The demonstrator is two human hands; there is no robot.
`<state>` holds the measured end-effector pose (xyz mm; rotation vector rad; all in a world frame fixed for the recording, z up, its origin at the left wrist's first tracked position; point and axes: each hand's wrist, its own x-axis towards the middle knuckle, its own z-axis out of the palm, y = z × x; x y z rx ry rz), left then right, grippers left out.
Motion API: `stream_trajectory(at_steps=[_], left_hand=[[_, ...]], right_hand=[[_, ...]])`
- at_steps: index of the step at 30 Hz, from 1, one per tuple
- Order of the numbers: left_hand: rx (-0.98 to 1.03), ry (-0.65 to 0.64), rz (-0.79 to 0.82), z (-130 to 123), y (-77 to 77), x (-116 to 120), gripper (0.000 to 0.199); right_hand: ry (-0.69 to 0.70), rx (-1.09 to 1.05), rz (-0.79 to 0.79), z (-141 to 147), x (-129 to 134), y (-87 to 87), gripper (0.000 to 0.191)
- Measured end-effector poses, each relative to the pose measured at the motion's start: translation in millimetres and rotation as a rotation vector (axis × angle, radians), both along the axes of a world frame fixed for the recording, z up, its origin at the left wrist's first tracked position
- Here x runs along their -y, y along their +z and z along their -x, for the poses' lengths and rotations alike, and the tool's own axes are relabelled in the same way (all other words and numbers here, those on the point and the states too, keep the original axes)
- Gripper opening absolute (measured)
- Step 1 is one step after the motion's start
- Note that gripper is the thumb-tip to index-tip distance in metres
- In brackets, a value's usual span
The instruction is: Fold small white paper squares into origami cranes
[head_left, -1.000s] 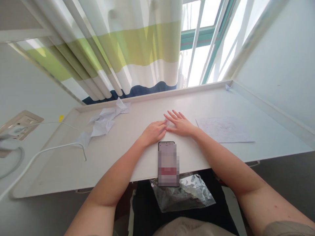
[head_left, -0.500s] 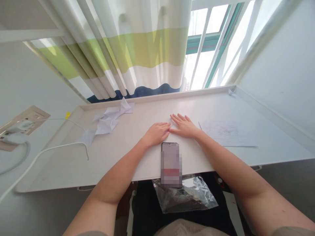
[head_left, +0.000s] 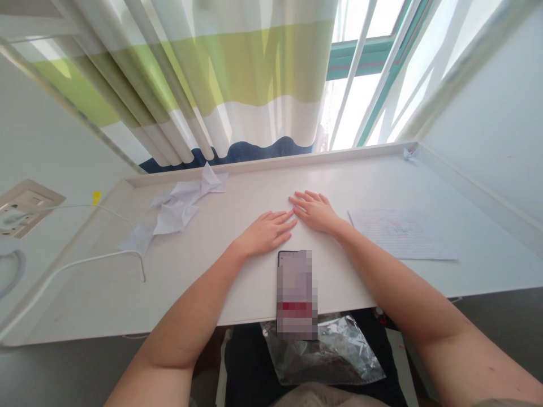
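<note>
My left hand (head_left: 268, 232) lies flat on the white desk (head_left: 237, 294), its fingers spread and pointing right. Just beyond its fingertips my right hand (head_left: 314, 211) rests palm down, fingers apart. The fingertips of both hands nearly meet. Whether anything lies beneath the hands is hidden; a bit of white shows between them. A phone (head_left: 296, 294) with a blurred screen sits in front of the hands, overhanging the desk's front edge.
Folded white papers (head_left: 176, 215) lie at the left, beside a white cable (head_left: 93, 259). Right of my hands is a written sheet (head_left: 401, 234). A small folded paper (head_left: 409, 154) sits in the far right corner. A clear plastic bag (head_left: 339, 350) is on my lap.
The view has shifted a little. My left hand has slid slightly left with its fingers more spread, and less white paper shows between my hands.
</note>
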<state>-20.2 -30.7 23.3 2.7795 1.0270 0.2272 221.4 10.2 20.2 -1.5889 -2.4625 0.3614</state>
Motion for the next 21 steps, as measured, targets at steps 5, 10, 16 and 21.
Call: stream_trajectory(at_steps=[5, 10, 16, 21], left_hand=[[0.004, 0.013, 0.002, 6, 4.2, 0, 0.044], [0.072, 0.012, -0.016, 9, 5.8, 2, 0.034], [0.227, 0.098, -0.091, 1, 8.4, 1, 0.02], [0.223, 0.218, -0.049, -6, 6.9, -5, 0.027]], right_hand=[[0.005, -0.008, 0.0, -4, -2, 1.0, 0.058], [0.025, -0.07, -0.037, -9, -3, -3.1, 0.056], [0.035, -0.189, -0.041, -12, -2, -5.6, 0.046], [0.051, -0.305, -0.058, -6, 0, -5.3, 0.021]])
